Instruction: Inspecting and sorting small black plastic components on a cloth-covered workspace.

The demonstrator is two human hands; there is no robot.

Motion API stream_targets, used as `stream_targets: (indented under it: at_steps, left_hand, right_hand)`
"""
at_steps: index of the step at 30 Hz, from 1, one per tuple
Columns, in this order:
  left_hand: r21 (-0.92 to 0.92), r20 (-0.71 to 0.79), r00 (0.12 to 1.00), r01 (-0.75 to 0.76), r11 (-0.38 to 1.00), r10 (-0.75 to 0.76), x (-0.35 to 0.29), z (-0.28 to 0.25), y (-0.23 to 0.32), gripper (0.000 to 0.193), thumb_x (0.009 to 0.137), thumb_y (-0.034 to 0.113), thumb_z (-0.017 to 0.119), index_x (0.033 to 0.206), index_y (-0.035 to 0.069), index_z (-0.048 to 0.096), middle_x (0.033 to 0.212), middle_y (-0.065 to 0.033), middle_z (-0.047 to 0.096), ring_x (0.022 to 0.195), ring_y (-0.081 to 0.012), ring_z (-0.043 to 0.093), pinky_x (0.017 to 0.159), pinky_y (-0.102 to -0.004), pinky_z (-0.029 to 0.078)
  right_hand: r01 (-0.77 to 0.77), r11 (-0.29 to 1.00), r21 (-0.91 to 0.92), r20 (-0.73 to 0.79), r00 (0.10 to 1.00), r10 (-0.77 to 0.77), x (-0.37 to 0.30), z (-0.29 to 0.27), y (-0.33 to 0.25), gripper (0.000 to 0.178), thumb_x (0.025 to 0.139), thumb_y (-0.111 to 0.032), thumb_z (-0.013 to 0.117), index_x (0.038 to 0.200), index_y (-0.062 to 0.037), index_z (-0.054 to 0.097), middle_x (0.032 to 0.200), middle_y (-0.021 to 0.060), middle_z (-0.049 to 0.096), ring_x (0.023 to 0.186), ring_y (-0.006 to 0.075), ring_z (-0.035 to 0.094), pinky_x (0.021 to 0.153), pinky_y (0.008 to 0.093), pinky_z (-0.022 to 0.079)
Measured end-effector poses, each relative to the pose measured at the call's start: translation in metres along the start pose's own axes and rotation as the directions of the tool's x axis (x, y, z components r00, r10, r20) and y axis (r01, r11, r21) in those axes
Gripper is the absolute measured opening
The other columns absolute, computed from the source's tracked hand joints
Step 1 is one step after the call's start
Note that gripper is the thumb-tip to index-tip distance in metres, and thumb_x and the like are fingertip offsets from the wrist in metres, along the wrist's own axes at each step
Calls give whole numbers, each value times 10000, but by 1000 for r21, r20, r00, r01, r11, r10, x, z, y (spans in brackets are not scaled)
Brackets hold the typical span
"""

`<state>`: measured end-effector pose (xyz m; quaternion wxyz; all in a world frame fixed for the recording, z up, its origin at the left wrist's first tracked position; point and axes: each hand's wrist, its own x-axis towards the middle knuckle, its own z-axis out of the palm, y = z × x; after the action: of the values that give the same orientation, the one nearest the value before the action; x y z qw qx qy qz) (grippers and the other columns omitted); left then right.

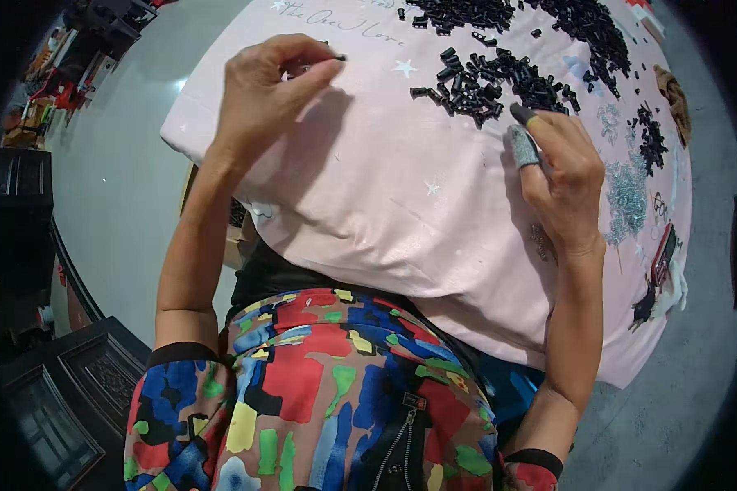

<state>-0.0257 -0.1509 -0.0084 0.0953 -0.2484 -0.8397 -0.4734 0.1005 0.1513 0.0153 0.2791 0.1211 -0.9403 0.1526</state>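
My left hand (pixel 262 94) is raised over the far left of a pink cloth-covered table (pixel 368 176). Its thumb and index finger pinch a small black piece (pixel 341 58), of which only the end shows. To the right, my right hand (pixel 562 172) hovers at the near edge of a heap of short black tubular pieces (pixel 471 86). A grey wrap (pixel 522 147) covers its thumb, and a dark cover with a yellow band (pixel 522 114) is on the index fingertip. These two tips are slightly apart with nothing seen between them; the other fingers are curled.
Larger black heaps (pixel 585 37) lie at the far right. Small clear or silvery pieces (pixel 626 200) are spread beyond my right wrist. A red-and-black device (pixel 665 252) and a brown cloth (pixel 673 102) lie by the right edge. Dark carved furniture (pixel 78 401) stands at lower left.
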Motion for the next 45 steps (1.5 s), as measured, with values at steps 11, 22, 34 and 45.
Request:
stream_targets:
  at_steps: [11, 22, 34, 45]
  left_hand:
    - [268, -16, 991, -127, 955, 136, 7, -8, -3, 250, 915, 179, 681, 1135, 81, 748, 1038, -95, 726, 882, -173, 704, 799, -300, 581]
    - [73, 434, 820, -445, 893, 373, 4, 73, 58, 374, 926, 152, 654, 1287, 57, 657, 1286, -183, 613, 1221, -325, 554, 1026, -407, 483]
    - [-43, 452, 789, -448, 893, 418, 14, 97, 77, 245, 856, 111, 712, 1089, 41, 741, 1082, -147, 672, 1069, -316, 600, 911, -415, 506]
    - [12, 391, 794, -509, 861, 465, 20, 102, 73, 218, 822, 113, 714, 1025, 38, 739, 1016, -118, 650, 1013, -290, 608, 875, -377, 503]
  right_hand:
    - [42, 999, -23, 131, 991, -39, 3, 2, 5, 235, 697, 25, 642, 911, -54, 694, 972, 63, 673, 917, 267, 640, 774, 375, 546]
    - [-71, 997, 3, 189, 980, 69, -2, -18, 11, 169, 721, -42, 640, 882, -41, 688, 841, 98, 628, 835, 297, 625, 712, 406, 509]
    - [-210, 977, 47, 247, 950, 193, -7, -32, 21, 134, 742, -92, 636, 821, 0, 693, 736, 157, 630, 686, 325, 622, 661, 421, 487]
    - [-417, 909, 15, 364, 849, 384, -10, -68, 41, 163, 677, -69, 590, 734, 83, 607, 545, 178, 461, 472, 191, 471, 502, 353, 405]
